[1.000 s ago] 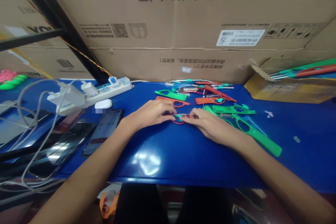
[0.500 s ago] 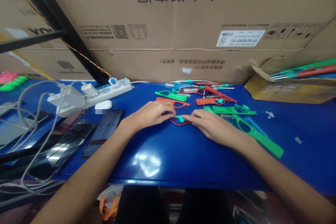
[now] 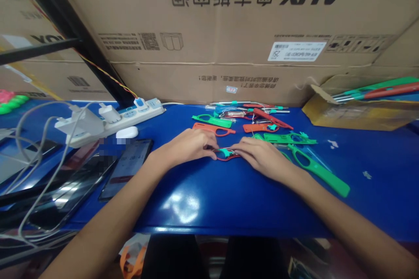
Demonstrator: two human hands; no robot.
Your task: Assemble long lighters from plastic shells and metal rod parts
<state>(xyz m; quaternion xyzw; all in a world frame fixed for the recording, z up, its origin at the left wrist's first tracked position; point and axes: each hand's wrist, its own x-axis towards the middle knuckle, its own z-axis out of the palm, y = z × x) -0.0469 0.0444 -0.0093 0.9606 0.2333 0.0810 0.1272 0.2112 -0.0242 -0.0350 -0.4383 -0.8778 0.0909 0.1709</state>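
Observation:
My left hand point(image 3: 192, 148) is closed on the left end of a red lighter casing point(image 3: 224, 158), fingers bent in a pinch. A small teal trigger piece point(image 3: 225, 153) and a thin pale wire show inside the casing. My right hand point(image 3: 263, 158) grips the casing's other end, thumb and fingers pressed together; that end is hidden beneath them. Just behind my hands lie an orange casing half point(image 3: 214, 129) and a green casing half point(image 3: 212, 120). To the right of my right hand rests a longer green casing point(image 3: 322, 172).
Metal-tubed lighter parts point(image 3: 244, 105) are heaped against the big cardboard box point(image 3: 209, 17). An open carton point(image 3: 360, 115) of lighters stands at the right. On the left are a power strip point(image 3: 127, 122), a white earbud case point(image 3: 127, 132), phones point(image 3: 126, 168) and loose cables.
Both hands stay at the red casing, with small finger movements. The teal piece and a pale wire show more plainly between them. The whole view has shifted slightly.

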